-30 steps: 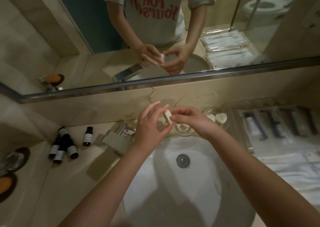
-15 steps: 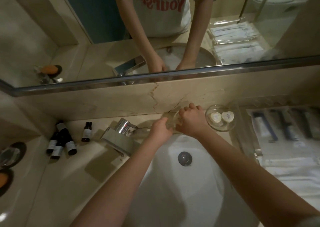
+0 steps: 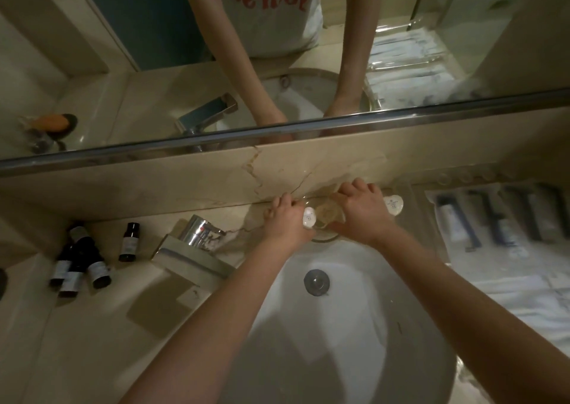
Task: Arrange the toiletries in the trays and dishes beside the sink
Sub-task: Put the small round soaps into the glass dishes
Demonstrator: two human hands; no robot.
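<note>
Behind the sink (image 3: pixel 324 326), the left hand (image 3: pixel 285 223) pinches a heart-shaped soap (image 3: pixel 309 217) at the glass dish (image 3: pixel 327 235) rim while the right hand (image 3: pixel 364 211) grips that rim; steady the dish, then lay the soap flat inside.

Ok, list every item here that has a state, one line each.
Left hand: grip on a small white soap, at the glass dish rim.
Right hand: resting on the glass dish.
Heart-shaped soap: lying beside the right hand.
Dark bottles: capped; cluster lying down.
Sink drain: stopper shut.
</note>
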